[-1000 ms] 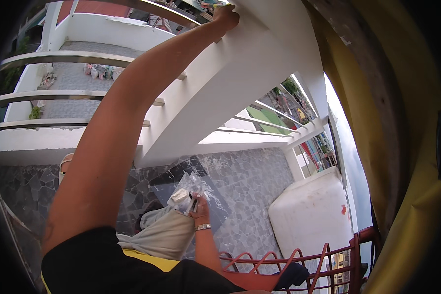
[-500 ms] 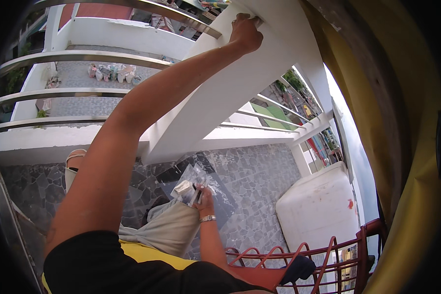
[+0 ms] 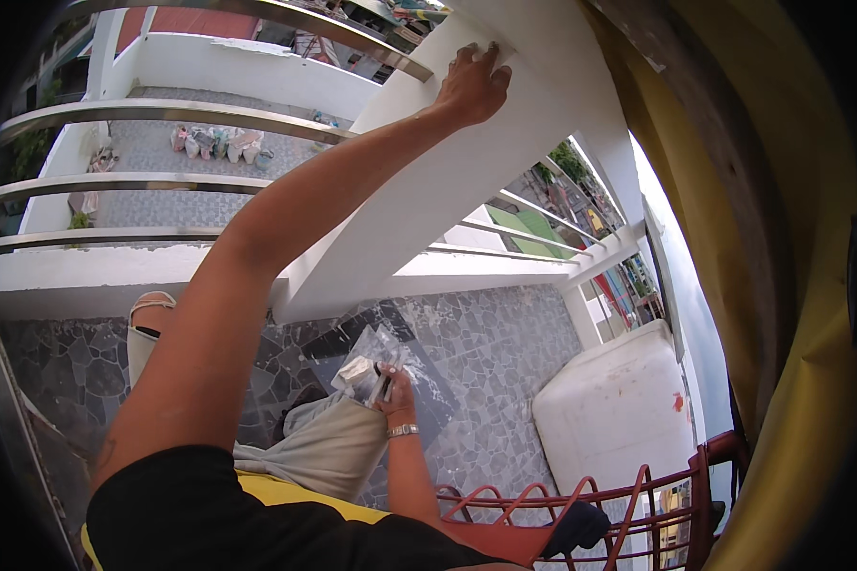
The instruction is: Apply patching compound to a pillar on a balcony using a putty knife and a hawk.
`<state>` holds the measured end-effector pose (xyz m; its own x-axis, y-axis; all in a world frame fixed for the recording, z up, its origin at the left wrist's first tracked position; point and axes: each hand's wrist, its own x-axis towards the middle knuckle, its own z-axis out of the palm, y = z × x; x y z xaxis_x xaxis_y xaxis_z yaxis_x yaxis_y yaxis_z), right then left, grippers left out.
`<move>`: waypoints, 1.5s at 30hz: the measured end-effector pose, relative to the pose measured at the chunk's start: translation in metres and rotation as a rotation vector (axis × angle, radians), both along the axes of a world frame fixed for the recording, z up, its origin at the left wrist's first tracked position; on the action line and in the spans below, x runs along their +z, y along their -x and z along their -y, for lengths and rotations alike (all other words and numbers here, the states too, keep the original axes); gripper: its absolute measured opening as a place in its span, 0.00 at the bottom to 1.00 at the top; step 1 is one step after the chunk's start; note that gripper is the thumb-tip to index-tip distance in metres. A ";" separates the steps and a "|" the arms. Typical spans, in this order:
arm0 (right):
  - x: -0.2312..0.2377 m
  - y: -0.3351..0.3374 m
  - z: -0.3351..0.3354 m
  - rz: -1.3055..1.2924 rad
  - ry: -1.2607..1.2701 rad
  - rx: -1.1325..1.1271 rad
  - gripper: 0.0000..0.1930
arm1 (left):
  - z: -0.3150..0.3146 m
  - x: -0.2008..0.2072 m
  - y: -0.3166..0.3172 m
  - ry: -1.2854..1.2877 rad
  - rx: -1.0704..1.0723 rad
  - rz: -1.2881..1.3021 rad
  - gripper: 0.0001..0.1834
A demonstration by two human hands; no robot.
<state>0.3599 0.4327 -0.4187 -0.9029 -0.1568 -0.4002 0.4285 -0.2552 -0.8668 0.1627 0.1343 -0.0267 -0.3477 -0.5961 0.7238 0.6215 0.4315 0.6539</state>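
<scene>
My left hand (image 3: 473, 88) is raised at the upper middle of the head view, its fingertips against the white pillar (image 3: 438, 171). Its fingers are apart, and I see nothing held in them. Low down beside my knee, my right hand (image 3: 399, 392) is closed around the dark and grey handle of what looks like a putty knife (image 3: 382, 384). Right by its far end is a cream-white lump (image 3: 355, 371), and crumpled clear plastic (image 3: 383, 343) smeared with white lies behind it. Whether the lump sits on the blade or on the plastic I cannot tell.
Metal rails (image 3: 190, 181) run left of the pillar. A white-smeared dark board (image 3: 430, 395) lies on the stone-patterned floor (image 3: 490, 343). At right stand a large white block-shaped object (image 3: 609, 409) and a dark red metal frame (image 3: 700, 495). Yellow sheeting (image 3: 790, 400) hangs at far right.
My left hand has shifted slightly down and left on the pillar, and its bent fingers have spread apart. My right hand keeps its grip and has barely moved.
</scene>
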 end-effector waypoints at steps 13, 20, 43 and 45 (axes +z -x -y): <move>-0.066 0.018 -0.037 -0.183 -0.141 0.027 0.11 | 0.071 0.021 0.048 -0.039 -0.116 0.320 0.36; -0.016 0.008 -0.010 0.021 -0.077 0.016 0.13 | 0.026 -0.008 0.027 0.130 -0.042 0.091 0.40; -0.039 0.008 -0.017 -0.166 -0.191 0.002 0.14 | 0.054 0.035 0.030 -0.131 -0.081 0.247 0.32; -0.044 0.012 -0.017 -0.179 -0.164 0.016 0.15 | 0.058 0.037 0.034 0.047 -0.069 0.293 0.34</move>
